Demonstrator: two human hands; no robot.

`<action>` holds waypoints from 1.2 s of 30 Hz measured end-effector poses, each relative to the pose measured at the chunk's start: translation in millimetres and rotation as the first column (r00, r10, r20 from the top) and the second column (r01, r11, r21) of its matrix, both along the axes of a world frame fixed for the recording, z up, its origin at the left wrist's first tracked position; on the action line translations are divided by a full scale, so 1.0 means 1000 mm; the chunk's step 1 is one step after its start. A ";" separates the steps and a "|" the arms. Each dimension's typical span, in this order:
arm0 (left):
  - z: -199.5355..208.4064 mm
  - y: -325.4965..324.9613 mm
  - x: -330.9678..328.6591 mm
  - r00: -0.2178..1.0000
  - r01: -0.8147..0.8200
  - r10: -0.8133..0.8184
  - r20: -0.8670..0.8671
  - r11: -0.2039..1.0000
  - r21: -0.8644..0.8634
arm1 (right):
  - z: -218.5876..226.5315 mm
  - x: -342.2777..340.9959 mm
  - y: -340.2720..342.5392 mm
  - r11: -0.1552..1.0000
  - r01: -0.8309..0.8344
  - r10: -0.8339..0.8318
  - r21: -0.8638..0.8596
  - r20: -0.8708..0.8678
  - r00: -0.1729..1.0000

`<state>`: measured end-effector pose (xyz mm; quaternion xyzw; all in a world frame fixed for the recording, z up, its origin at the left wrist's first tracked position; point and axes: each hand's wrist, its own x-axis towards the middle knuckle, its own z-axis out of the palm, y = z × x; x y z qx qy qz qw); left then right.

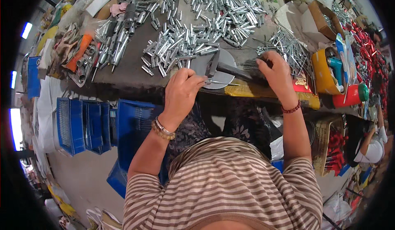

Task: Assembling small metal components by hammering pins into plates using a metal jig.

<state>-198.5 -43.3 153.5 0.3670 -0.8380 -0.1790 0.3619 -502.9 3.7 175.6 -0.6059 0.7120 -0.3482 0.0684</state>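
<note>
My left hand (181, 91) is closed in a pinch on a thin metal rod (224, 83), which points right over the front of a round grey plate (225, 56). A hammer (213, 64) has its dark head over that plate, and its handle runs right toward my right hand (277, 71). That hand is curled, thumb and forefinger drawn in; its other fingers are hidden and I cannot make out what they hold. Short silver metal tubes (181, 40) lie heaped beyond my left hand. Thin metal rods (288, 44) lie in a bunch just past my right hand.
Tools and an orange-handled piece (80, 51) crowd the bench's left. A yellow container (325, 71) and a red jar with green lid (352, 95) stand at right. Blue bins (70, 123) sit below at left; a basket of red parts (329, 147) at right. Another person (370, 145) works far right.
</note>
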 end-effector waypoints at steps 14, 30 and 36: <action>-0.004 -0.002 0.001 1.000 0.017 -0.018 -0.024 0.999 -0.042 | 0.015 0.094 -0.014 0.860 -0.511 0.510 -0.012 -0.031 0.859; -0.006 -0.004 -0.002 0.999 0.010 -0.012 -0.033 0.997 -0.081 | 0.031 0.111 -0.024 0.814 -0.551 0.561 0.185 -0.500 0.660; -0.003 -0.002 -0.001 1.000 0.002 -0.003 -0.026 1.000 -0.015 | 0.027 0.086 -0.003 0.851 -0.524 0.493 -0.035 -0.288 0.821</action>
